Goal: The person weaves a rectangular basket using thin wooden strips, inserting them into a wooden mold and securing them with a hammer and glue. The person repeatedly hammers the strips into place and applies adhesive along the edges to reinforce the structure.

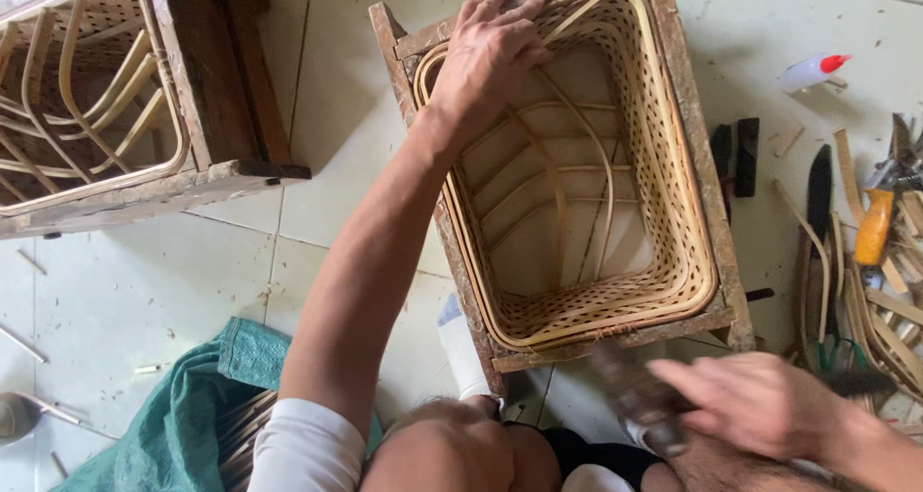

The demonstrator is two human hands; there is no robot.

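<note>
While the camera looks straight down at a tiled floor (125, 290), a second woven basket in a wooden frame (91, 98) sits at the upper left of the frame, cut off by the top and left edges, so its full shape cannot be read. Below it, at the lower left, a green cloth (192, 405) lies bunched over a bundle of thin strips, mostly hidden by the person's arm and sleeve.

Toward the middle, the left hand (486, 55) lies spread, palm down, on the far left corner of the woven basket (673, 261), fingers reaching over the rim; this looks like a way to press the rim down and keep the basket seated inside its wooden mould (707, 175). Through the open bottom, thin curved ribs and pale floor show.

At the lower right, the right hand (760, 405) is closed around a dark tool (635, 401), which is blurred by motion, so its kind cannot be told. Beyond it, at the right edge, loose bamboo strips (865, 309), an orange-handled tool (875, 225) and a white squeeze bottle with a red cap (812, 69) lie within reach, partly cut off.
</note>
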